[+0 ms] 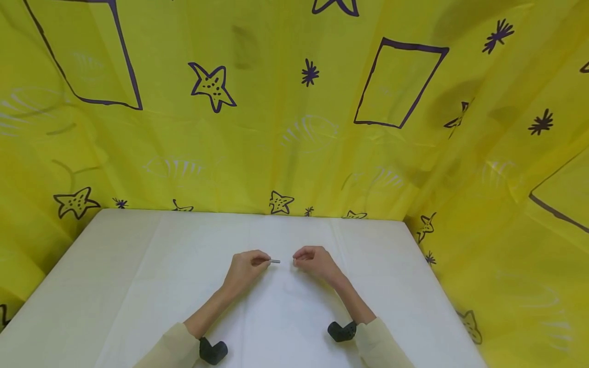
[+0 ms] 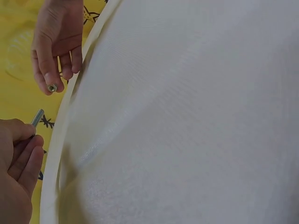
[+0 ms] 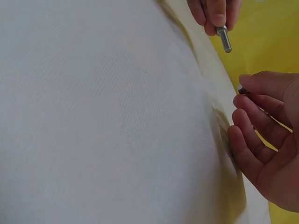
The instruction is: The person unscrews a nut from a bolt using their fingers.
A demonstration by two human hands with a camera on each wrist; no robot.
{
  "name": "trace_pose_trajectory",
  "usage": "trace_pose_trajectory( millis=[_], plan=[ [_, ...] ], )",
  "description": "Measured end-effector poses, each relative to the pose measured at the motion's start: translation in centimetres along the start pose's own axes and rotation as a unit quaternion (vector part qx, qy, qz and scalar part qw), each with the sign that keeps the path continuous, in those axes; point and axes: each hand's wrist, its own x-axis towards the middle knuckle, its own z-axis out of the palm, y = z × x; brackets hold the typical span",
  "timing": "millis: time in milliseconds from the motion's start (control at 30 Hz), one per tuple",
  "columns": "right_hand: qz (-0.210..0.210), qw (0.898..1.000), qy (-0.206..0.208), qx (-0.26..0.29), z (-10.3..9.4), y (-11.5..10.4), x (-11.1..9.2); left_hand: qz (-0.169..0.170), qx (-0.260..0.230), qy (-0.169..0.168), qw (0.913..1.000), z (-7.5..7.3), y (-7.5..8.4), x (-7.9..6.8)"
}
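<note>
Between thumb and fingertips, my left hand pinches a silver metal bolt. Its shank points right, towards the other hand, and the fingers partly cover its head in the right wrist view. Opposite it, my right hand pinches a small metal nut by thumb and index fingertip. The nut's hole shows in the left wrist view; in the right wrist view only a dark edge of the nut peeks out. A short gap separates bolt and nut. Both hands are held above the white table.
A white-covered table spreads beneath the hands. Yellow curtains printed with stars and frames stand behind it and along the sides. Black wrist devices sit at both sleeve cuffs.
</note>
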Motion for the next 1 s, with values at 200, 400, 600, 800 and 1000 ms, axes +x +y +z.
trace_pose_trajectory(
  millis=[200,400,600,800,1000],
  plan=[
    [-0.012,1.0,0.005,-0.018,0.2,0.8,-0.1,-0.023,0.012,-0.009,0.9996,0.5,-0.7,-0.1],
    [-0.037,0.998,0.009,-0.043,0.6,1.5,-0.1,-0.014,0.028,-0.021,0.9993,0.9,-1.2,-0.4],
    [-0.045,0.997,0.008,-0.059,0.8,1.5,-0.2,0.001,0.046,-0.021,0.9987,1.1,-1.7,-0.4],
    [-0.04,0.997,0.005,-0.066,0.9,1.2,-0.4,0.024,0.067,-0.021,0.9973,1.1,-1.9,-0.2],
    [-0.035,0.997,0.007,-0.07,0.9,1.2,-0.5,0.034,0.082,-0.029,0.9956,1.2,-2.0,-0.1]
  ],
)
